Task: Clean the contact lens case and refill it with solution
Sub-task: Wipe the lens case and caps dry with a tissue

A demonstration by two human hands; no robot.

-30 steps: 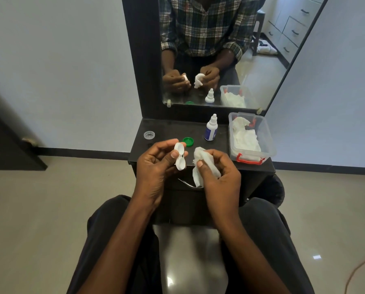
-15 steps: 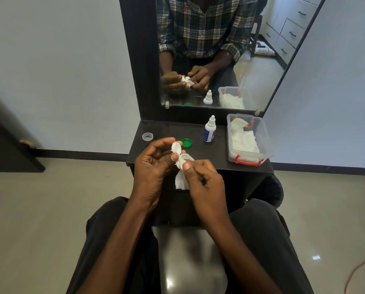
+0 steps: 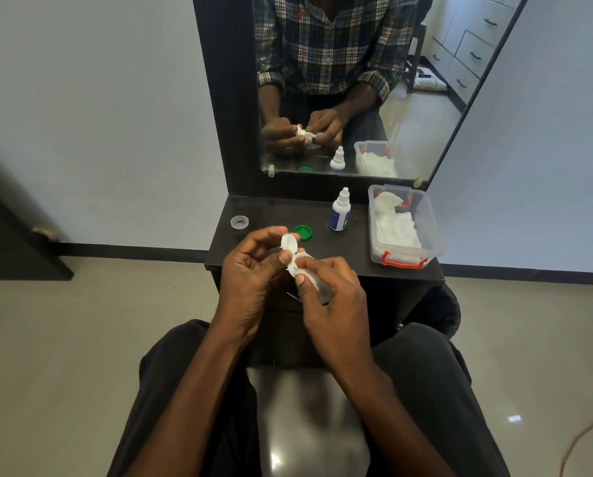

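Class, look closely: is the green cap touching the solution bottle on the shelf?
Apart. The head view shows bare dark shelf between the green cap and the solution bottle.

Matt black tabletop (image 3: 274, 215), clear plastic box (image 3: 429, 218), glossy floor tiles (image 3: 81, 339)

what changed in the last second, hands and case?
The right hand brought its tissue across from beside the lens case onto its lower well; the two were apart a second ago. The left hand kept hold of the case. The green cap, clear cap, solution bottle and tissue box kept their places on the table.
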